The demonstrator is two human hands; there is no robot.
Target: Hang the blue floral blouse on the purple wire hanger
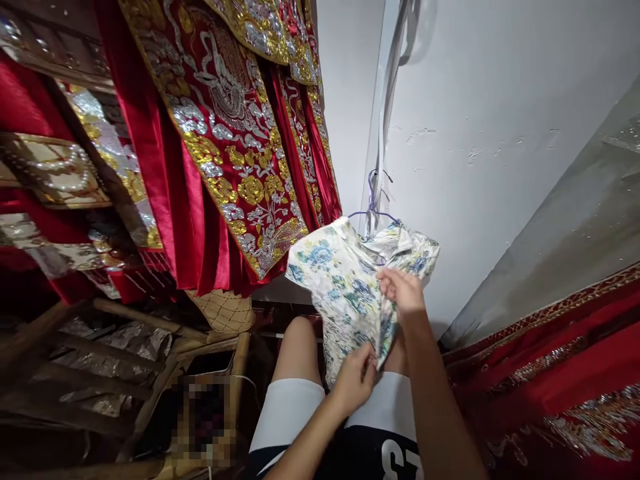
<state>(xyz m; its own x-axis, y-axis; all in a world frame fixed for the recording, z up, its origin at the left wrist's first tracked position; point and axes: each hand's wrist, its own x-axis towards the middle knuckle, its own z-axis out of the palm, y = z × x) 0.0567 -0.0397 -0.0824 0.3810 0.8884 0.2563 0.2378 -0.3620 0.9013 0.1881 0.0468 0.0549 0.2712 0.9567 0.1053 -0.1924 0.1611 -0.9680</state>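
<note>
A white short-sleeved shirt (345,287) with blue and yellow flowers hangs in front of me on a thin purple hanger (371,200). Its front edges meet down the middle. My right hand (403,290) pinches the front edge just below the collar. Lower down, my left hand (356,379) has its fingers closed on the same front edge near the hem. Any buttons under the fingertips are too small to make out. The bottom of the shirt lies over my lap, between my knees.
Red embroidered costumes (240,133) with gold and silver sequins hang at left. A pale strap (383,100) runs down the white wall (480,100) to the hanger. More red sequined cloth (560,373) is at right. A bamboo chair (243,360) stands lower left.
</note>
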